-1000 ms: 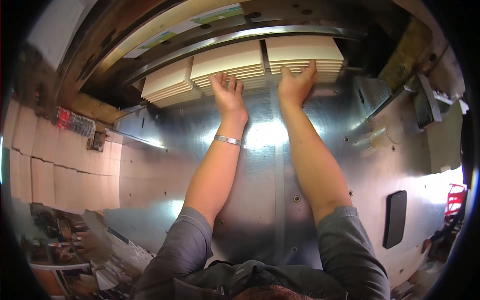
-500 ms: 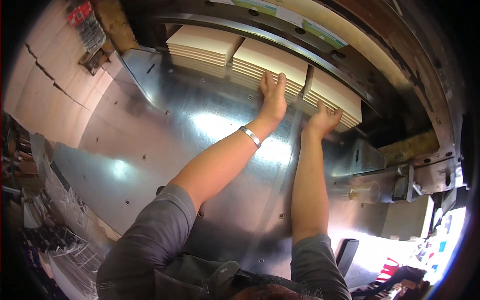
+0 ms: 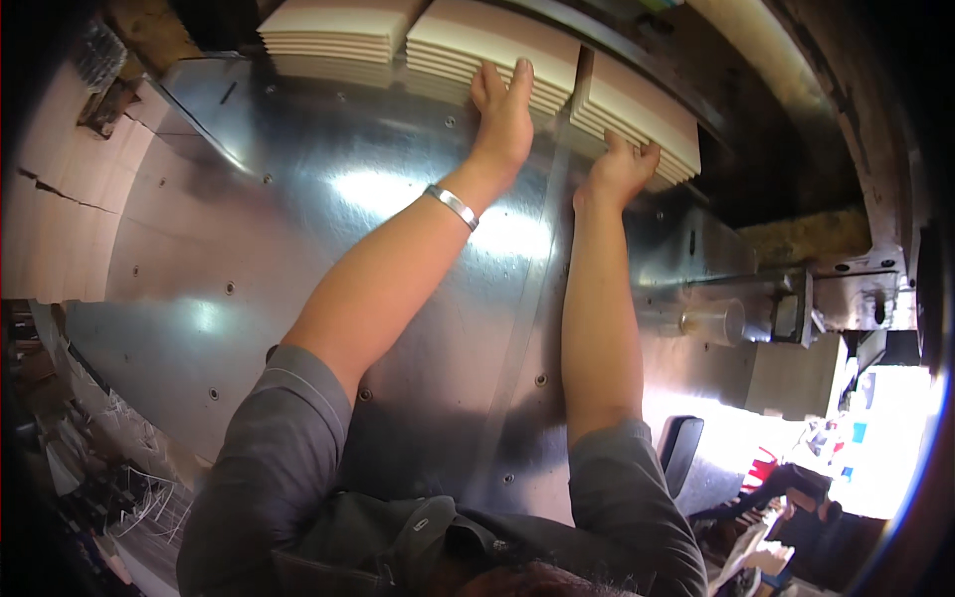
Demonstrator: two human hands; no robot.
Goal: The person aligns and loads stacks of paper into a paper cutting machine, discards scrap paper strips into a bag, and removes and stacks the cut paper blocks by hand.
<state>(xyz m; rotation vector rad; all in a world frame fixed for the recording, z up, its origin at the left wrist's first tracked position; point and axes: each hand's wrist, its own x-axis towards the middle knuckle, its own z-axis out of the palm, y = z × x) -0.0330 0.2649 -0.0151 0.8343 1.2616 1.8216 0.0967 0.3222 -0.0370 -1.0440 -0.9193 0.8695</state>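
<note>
Cream layered board stacks (image 3: 336,17): three, on shiny steel table (image 3: 458,338), far side;
Bare left hand (image 3: 505,124): fingers loosely open at middle stack (image 3: 492,42);
Bare right hand (image 3: 619,179): half-curled at right stack (image 3: 647,109); we see no grip;
Edges: probably we align them; next needs even pressure

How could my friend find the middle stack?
Find the big shiny metal table, then three pale stacks along its far side. The left hand is at the front of the middle stack. Only that stack has a neighbour on both sides.
</note>
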